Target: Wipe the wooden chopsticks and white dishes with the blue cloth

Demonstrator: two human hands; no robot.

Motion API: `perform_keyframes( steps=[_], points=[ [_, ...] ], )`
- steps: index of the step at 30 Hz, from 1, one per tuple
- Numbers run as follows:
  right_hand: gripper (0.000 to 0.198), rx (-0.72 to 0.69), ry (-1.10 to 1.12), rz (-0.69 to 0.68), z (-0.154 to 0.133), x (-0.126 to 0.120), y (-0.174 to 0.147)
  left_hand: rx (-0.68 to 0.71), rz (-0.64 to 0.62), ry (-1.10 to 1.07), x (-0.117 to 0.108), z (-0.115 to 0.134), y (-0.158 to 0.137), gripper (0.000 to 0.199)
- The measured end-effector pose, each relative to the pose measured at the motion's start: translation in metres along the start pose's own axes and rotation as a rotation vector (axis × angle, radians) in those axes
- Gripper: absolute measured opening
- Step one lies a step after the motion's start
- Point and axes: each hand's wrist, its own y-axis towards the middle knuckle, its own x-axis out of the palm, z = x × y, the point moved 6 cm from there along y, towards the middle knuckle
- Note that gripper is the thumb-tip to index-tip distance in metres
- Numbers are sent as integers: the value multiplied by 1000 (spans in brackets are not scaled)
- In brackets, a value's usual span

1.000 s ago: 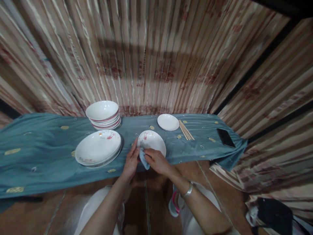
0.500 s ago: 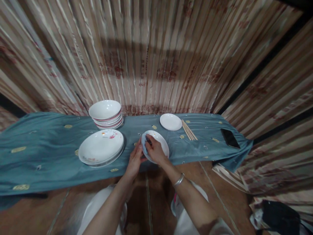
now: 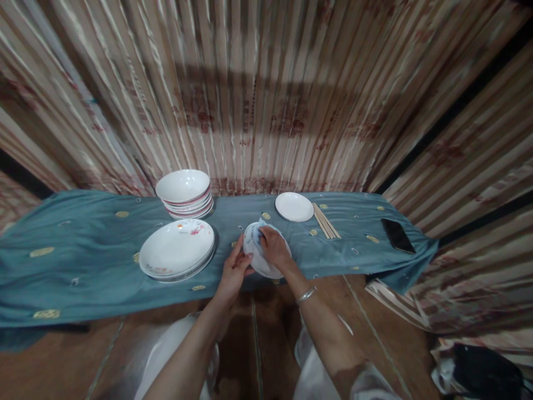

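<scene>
In front of me a small white plate (image 3: 266, 266) is at the near edge of the cloth-covered table. My left hand (image 3: 236, 264) grips its left rim, thumb on top and fingers partly hidden below. Bunched in my right hand (image 3: 275, 247) is a pale blue cloth (image 3: 259, 233), pressed on the plate's upper surface. To the left lies a stack of large white plates (image 3: 177, 250) with floral rims. Behind that stack stands a pile of white bowls (image 3: 184, 191) with red bands.
Another small plate (image 3: 294, 206) lies at the back, with several wooden chopsticks (image 3: 327, 221) beside it. A black phone (image 3: 397, 235) rests near the right end of the blue-green tablecloth (image 3: 100, 261). A pleated curtain (image 3: 250, 100) hangs behind the table.
My right hand and the cloth have moved from the plate's left rim towards its middle and far side. My left hand still holds the left rim. The camera view has shifted slightly.
</scene>
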Motion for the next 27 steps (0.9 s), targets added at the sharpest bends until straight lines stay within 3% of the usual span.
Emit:
perform_keyframes(
  steps=[7,16,27],
  points=[
    [35,61,-223,-170,17,-6,-15,-6,-3,-29,2,3,-2,86],
    [27,76,-345,-385,16,-28,-36,-2,12,-2,1,4,-1,88],
    [19,-4,-132,-447,-4,-42,-55,23,-5,10,1,3,1,84]
  ],
)
